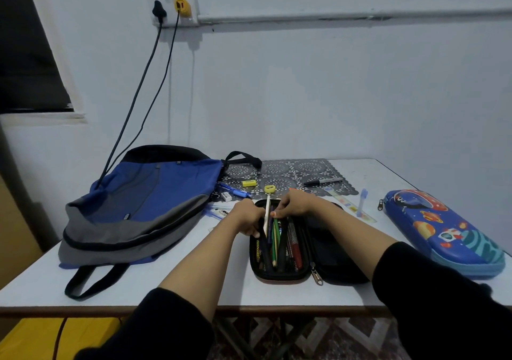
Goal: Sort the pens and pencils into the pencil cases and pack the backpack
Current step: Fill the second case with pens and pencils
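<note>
While my left hand grips the soft black case by its rim, my right hand pinches slim pencils inside.

Backpack left of open case

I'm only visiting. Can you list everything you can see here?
backpack: one, blue and grey, table's left
black pencil case: one, open, centre
pens and pencils: several, mixed colours, inside the black pencil case
blue pencil case: one, space print, closed, right
patterned mat: one, dark, far side
marker: one, black, on the mat
yellow eraser: one, on the mat
sharpener: one, yellow, mat's near edge
ruler: one, clear, between the cases
table: one, white
left hand: grips the black case's left edge
right hand: fingers among the pens, grip unclear
</note>
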